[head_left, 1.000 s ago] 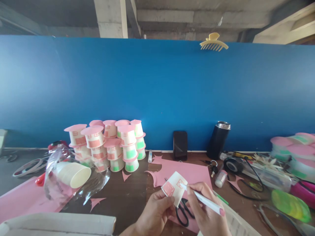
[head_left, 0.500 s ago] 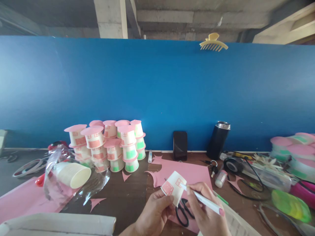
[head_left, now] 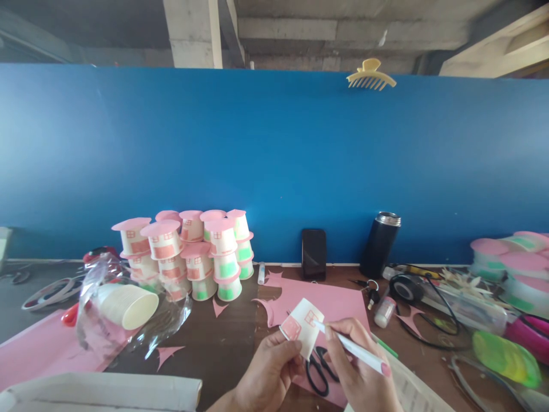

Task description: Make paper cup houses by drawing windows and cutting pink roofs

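A small paper cup [head_left: 302, 327] was held on its side in the left hand [head_left: 268, 375], above the pink paper sheet [head_left: 338, 303] on the desk [head_left: 214, 343], its base turned up and away. The left fingers [head_left: 295, 359] were closed on the cup's wall near the rim, beside a pink door panel. A white pen [head_left: 352, 349] was gripped in the right hand [head_left: 362, 372], fingers clenched round the barrel, the tip touching the cup wall just beside a small pink window patch.

Judgement: lines were being drawn on the window. The curved wall gives under pressure, so a light stroke would be advised, with support kept behind the spot being marked. A cup turned by the left hand, not a pen swung round it, should keep lines straight. Black scissors [head_left: 317, 372] lay directly beneath both hands. A stack of finished cup houses [head_left: 189, 252] stood against the blue partition [head_left: 274, 160], well apart.
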